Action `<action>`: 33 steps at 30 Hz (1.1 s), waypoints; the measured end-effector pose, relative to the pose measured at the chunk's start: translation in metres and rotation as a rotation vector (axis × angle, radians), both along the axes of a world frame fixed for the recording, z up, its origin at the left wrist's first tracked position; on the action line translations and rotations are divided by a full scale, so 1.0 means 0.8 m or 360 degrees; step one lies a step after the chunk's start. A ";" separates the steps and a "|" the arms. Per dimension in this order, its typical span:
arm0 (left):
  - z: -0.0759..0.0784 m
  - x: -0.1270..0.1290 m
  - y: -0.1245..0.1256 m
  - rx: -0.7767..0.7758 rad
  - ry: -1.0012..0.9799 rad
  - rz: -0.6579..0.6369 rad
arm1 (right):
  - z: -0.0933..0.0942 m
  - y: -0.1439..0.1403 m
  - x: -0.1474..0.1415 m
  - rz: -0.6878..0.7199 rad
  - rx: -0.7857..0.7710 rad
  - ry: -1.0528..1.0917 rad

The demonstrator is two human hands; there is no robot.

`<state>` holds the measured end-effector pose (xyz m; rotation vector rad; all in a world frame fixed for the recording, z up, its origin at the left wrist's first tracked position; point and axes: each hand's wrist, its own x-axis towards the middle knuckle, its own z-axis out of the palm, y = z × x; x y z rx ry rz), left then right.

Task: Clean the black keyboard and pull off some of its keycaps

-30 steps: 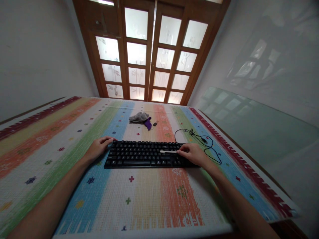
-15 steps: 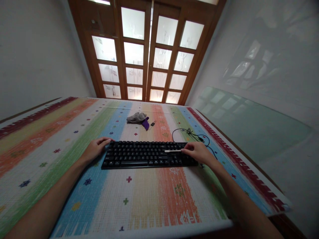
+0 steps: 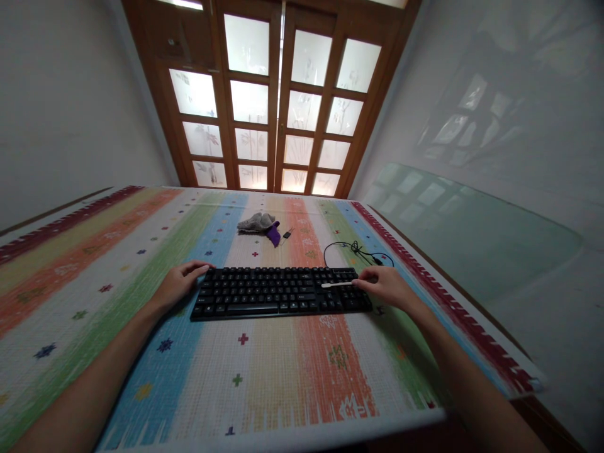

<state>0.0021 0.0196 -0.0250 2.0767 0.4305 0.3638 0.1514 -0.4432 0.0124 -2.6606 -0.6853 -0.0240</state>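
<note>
A black keyboard point(image 3: 264, 292) lies flat across the striped tablecloth in the head view. At its far left corner, my left hand point(image 3: 182, 283) is closed on the edge, with the fingertips partly hidden. Over the right-hand part of the keys, my right hand point(image 3: 381, 286) pinches a thin white cotton swab point(image 3: 337, 284) between thumb and fingers. The swab points left, its wider tip close above the keys; whether it touches them I cannot tell.
Beyond the keyboard lie a crumpled grey cloth point(image 3: 256, 223) with a purple piece point(image 3: 273, 234) and a small black object point(image 3: 287, 234). A coiled black cable point(image 3: 358, 250) rests at the back right. Wooden glazed doors point(image 3: 278, 126) stand behind the table, between walls.
My right hand has moved a little to the right along the keyboard, carrying the cotton swab with it. My left hand stays at the keyboard's far left corner. The view has shifted slightly.
</note>
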 end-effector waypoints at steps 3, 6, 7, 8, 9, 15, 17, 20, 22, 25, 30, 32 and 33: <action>0.002 -0.001 -0.002 -0.0008 0.0008 -0.0003 | 0.001 -0.010 0.007 -0.0032 -0.0029 -0.0015; 0.003 -0.001 -0.003 -0.0014 0.0037 0.0014 | 0.003 -0.019 0.012 -0.0024 -0.0057 -0.0022; 0.003 -0.001 -0.003 -0.0011 0.0037 0.0015 | 0.004 -0.021 0.013 -0.0018 -0.0061 -0.0020; 0.003 0.000 -0.003 -0.0007 0.0030 0.0015 | 0.005 -0.024 0.013 -0.0012 -0.0062 -0.0015; 0.003 0.000 -0.002 -0.0003 0.0021 0.0014 | 0.006 -0.026 0.013 -0.0010 -0.0060 -0.0007; 0.004 -0.001 -0.004 -0.0004 0.0022 0.0016 | 0.015 -0.036 0.015 -0.0062 -0.0077 0.0078; 0.005 -0.002 -0.005 -0.0008 0.0027 0.0021 | 0.017 -0.039 0.017 -0.0052 -0.0092 0.0083; 0.006 -0.002 -0.006 -0.0012 0.0030 0.0024 | 0.018 -0.045 0.022 -0.0037 -0.0130 0.0065; 0.006 -0.002 -0.006 -0.0003 0.0030 0.0029 | 0.018 -0.050 0.025 -0.0041 -0.0161 0.0045; 0.007 -0.002 -0.006 0.0028 0.0031 0.0037 | 0.017 -0.057 0.027 -0.0044 -0.0198 0.0036; 0.009 -0.002 -0.008 0.0045 0.0032 0.0046 | 0.016 -0.064 0.030 -0.0078 -0.0223 0.0035; 0.009 -0.001 -0.007 0.0051 0.0032 0.0035 | 0.017 -0.067 0.031 -0.0090 -0.0247 0.0022; 0.009 -0.001 -0.007 0.0055 0.0034 0.0034 | 0.018 -0.069 0.032 -0.0086 -0.0263 0.0014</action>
